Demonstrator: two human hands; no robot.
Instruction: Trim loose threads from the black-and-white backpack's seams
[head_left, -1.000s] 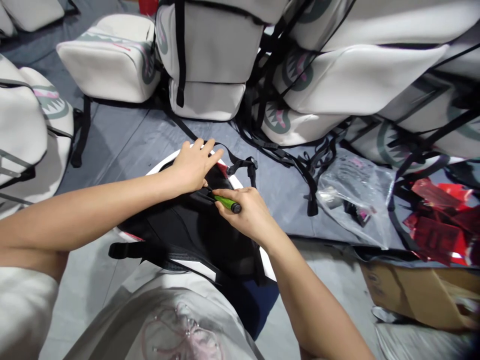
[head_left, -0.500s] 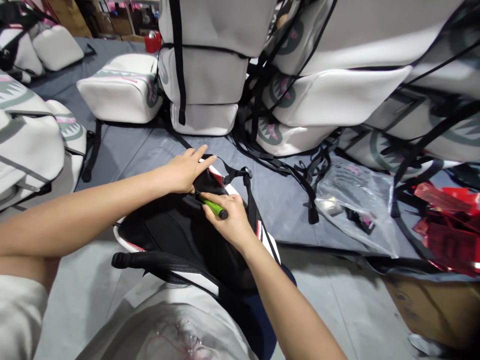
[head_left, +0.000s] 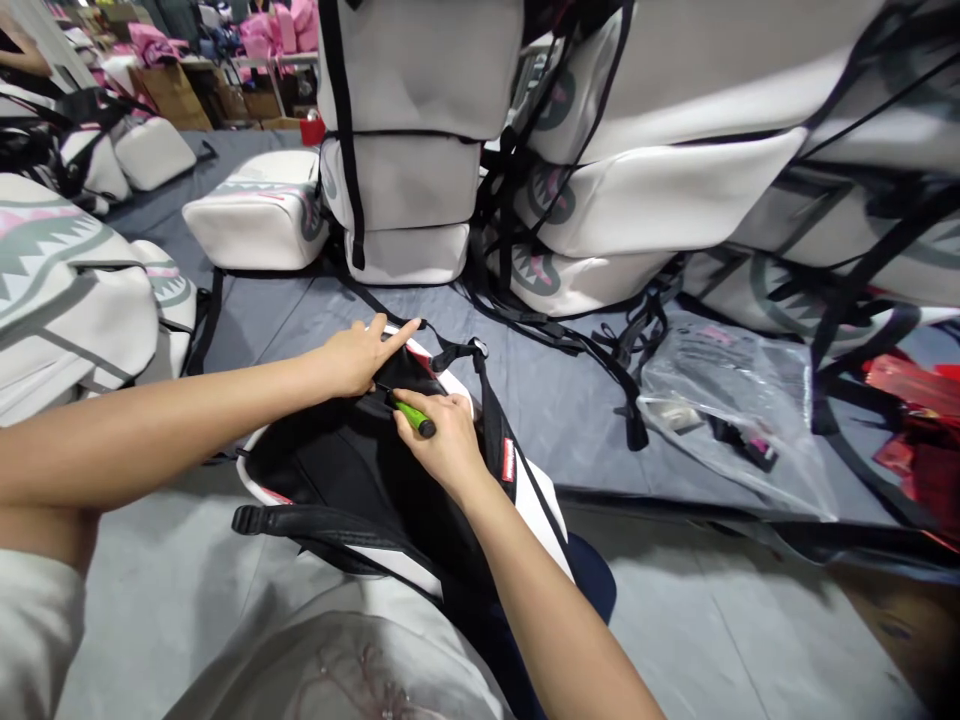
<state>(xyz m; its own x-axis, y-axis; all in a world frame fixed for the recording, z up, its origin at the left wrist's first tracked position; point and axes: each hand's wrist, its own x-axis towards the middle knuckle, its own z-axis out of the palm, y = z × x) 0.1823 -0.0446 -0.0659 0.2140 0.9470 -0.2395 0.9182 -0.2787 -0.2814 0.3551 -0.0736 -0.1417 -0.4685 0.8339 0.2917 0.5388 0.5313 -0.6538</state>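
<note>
An unzipped white backpack (head_left: pixel 536 490) with a black lining lies tilted across my lap, against the table's edge. My right hand (head_left: pixel 444 430) is wrapped round a small tool with a green and black handle (head_left: pixel 412 415), its front end against the black lining near the bag's far rim. Just left of the tool, my left hand (head_left: pixel 367 355) grips the far edge of the bag, thumb inside and forefinger stretched out over the rim. The tool's tip is too dark to make out. A black strap (head_left: pixel 322 522) hangs over the near side.
White backpacks stand stacked at the back, one stack (head_left: pixel 409 180) at the middle and another (head_left: pixel 645 200) to its right. More bags (head_left: pixel 75 290) lie at left. A clear plastic bag (head_left: pixel 735 400) and red wrapping (head_left: pixel 919 440) lie at right on the grey-covered table (head_left: pixel 555 400).
The view has tilted up and shifted, showing more of the background. My right hand and the tool have moved slightly left relative to the bag. Both hands keep their hold.
</note>
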